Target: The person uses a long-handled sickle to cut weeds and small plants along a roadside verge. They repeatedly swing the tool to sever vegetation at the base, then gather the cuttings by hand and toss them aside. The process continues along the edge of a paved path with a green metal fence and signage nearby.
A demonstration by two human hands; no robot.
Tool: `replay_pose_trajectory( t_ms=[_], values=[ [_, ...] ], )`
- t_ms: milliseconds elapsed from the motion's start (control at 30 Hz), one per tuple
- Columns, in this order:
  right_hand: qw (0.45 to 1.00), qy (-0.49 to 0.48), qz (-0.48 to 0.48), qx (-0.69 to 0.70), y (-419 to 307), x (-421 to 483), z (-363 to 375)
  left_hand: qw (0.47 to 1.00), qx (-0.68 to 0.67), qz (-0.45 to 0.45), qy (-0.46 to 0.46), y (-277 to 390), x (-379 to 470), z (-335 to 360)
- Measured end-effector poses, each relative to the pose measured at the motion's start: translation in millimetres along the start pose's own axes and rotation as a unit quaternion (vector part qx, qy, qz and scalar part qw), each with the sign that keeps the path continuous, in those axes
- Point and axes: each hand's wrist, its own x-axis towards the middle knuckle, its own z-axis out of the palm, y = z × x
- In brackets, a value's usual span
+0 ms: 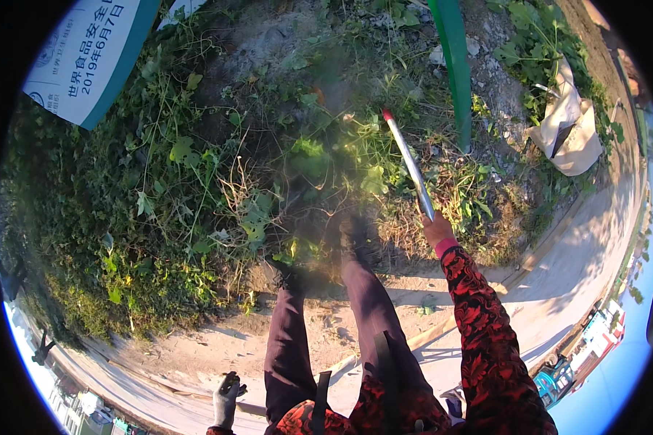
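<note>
A silver metal pole (pixel 411 160) with a red far end slants over green weeds. My bare right hand (pixel 438 228) grips its near end, the arm stretched forward in a red and black patterned sleeve. Down at the lower left, my left hand (pixel 228 399) wears a grey and black work glove; its fingers are loosely bent and apart, with nothing seen in them. Leafy weeds and vines (pixel 185 152) spread before my feet, with dry stalks (pixel 245 190) among them. A blurred patch in the middle of the view hides some detail.
A green post (pixel 457 76) stands beyond the pole. At the upper left is a board (pixel 95 54) bearing writing. Crumpled beige sheeting (pixel 571 130) lies on weeds to the right. Behind me a low kerb (pixel 430 334) borders a pale road (pixel 566 293), and a teal vehicle (pixel 552 380) is at the lower right.
</note>
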Motion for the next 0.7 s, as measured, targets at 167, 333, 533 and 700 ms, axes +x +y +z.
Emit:
replay_pose_trajectory(
  t_ms=[167, 333, 533, 700],
  values=[
    [0.997, -0.020, -0.011, 0.067, 62.5, -185.0, 20.3, 0.999, -0.038, -0.001, 0.001, -16.8, -15.2, 8.7],
    [0.996, 0.029, -0.028, 0.080, 52.3, -170.5, 1.4, 1.000, -0.008, 0.008, -0.024, 4.2, 2.5, 19.3],
    [0.966, 0.124, -0.177, 0.142, -31.0, 12.0, 17.6, 1.000, 0.012, -0.009, -0.002, 9.3, 4.8, 16.4],
    [0.984, 0.046, -0.158, 0.060, -26.2, 70.2, 11.7, 1.000, 0.010, -0.011, 0.007, 15.0, 8.6, 17.5]
  ],
)
